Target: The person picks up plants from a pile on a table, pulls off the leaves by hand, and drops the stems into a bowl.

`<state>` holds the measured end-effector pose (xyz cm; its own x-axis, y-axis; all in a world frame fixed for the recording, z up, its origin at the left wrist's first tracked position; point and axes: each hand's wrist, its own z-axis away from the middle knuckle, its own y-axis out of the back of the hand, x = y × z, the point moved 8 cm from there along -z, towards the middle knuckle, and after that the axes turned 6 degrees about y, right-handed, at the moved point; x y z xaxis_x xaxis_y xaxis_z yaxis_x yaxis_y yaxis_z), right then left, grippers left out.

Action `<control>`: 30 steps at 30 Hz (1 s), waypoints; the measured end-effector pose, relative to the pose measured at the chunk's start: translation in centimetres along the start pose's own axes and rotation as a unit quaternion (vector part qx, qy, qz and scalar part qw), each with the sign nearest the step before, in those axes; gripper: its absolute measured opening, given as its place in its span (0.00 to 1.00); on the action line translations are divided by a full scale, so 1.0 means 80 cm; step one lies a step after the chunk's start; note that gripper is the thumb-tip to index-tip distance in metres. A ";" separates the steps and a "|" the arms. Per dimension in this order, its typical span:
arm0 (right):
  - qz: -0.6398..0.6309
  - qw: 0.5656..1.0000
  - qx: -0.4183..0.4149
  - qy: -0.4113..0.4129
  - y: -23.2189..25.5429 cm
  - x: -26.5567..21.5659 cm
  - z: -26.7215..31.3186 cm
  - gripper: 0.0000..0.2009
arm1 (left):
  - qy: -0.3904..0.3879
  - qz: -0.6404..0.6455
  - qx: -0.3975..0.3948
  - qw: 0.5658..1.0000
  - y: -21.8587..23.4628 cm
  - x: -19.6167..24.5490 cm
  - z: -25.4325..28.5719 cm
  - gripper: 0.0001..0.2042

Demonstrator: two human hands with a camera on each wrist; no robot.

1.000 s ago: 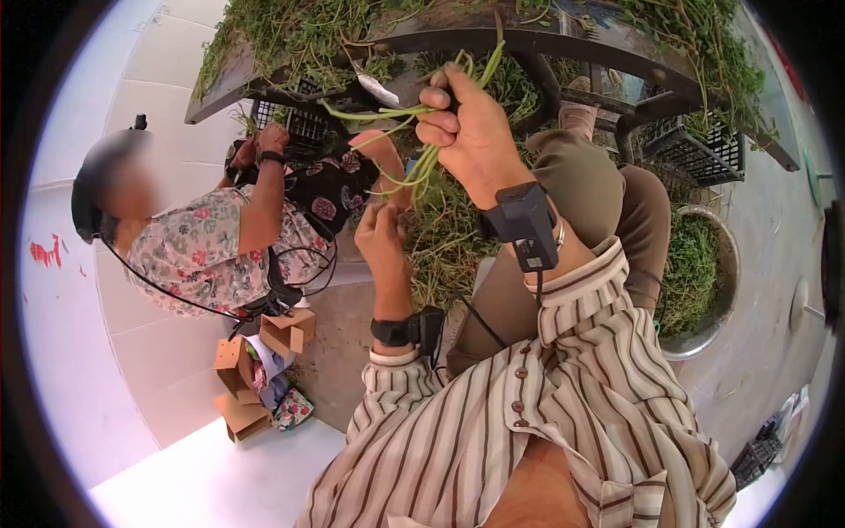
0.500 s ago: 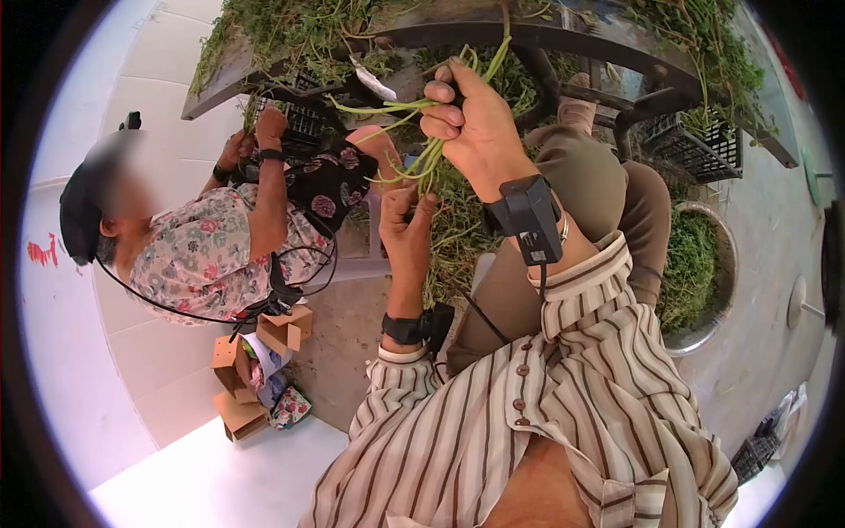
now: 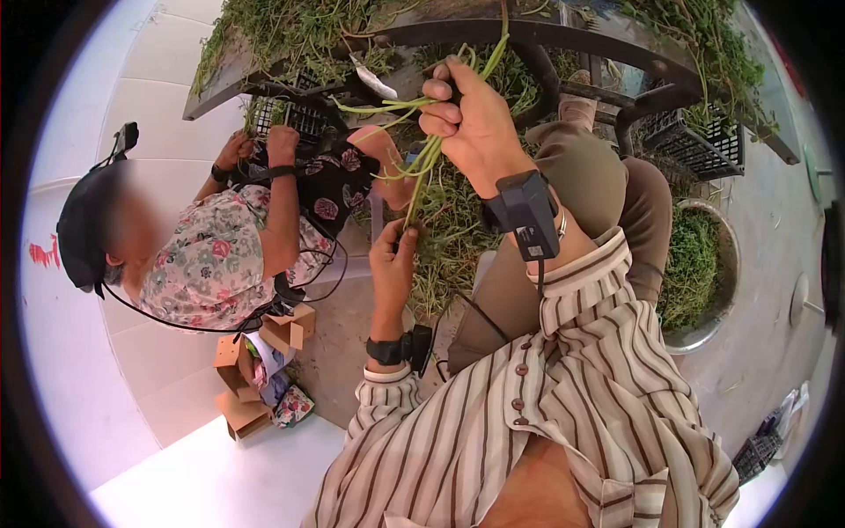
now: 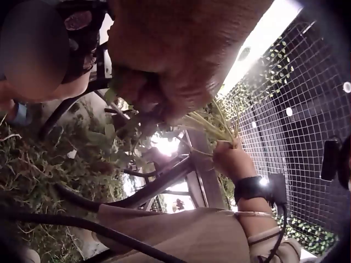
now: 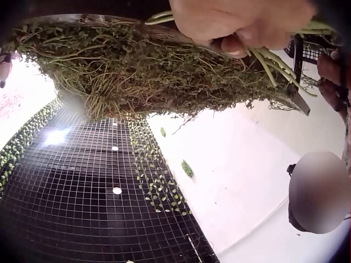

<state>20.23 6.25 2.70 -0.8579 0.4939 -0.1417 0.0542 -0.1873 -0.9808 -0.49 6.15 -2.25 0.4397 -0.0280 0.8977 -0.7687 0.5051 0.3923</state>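
My right hand grips several long green stems above my knees, their lower ends hanging toward my left hand. My left hand pinches the end of one hanging stem between thumb and fingers, below the right hand. In the right wrist view the right hand is curled round the stems. The left wrist view shows the left hand large and dark, its fingertips partly hidden, with the right hand and stems beyond.
Greens cover the table in front. Black crates stand beneath it, and a metal basin of greens is at the right. Another person sits at the left, near cardboard boxes. More greens lie below my hands.
Over the last half second my left hand has moved down and slightly left, away from the right hand. The right hand has hardly moved. The other person has leaned toward their own hands.
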 end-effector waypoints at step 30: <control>-0.005 0.999 -0.026 0.019 0.001 -0.004 -0.006 0.09 | 0.148 0.202 -0.118 0.961 0.007 -0.021 0.024 0.14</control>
<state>20.79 6.46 2.57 -0.8390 0.5271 -0.1352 0.0728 -0.1376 -0.9878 -2.57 4.84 -3.17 0.2667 0.4400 0.8575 -0.7934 0.6053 -0.0638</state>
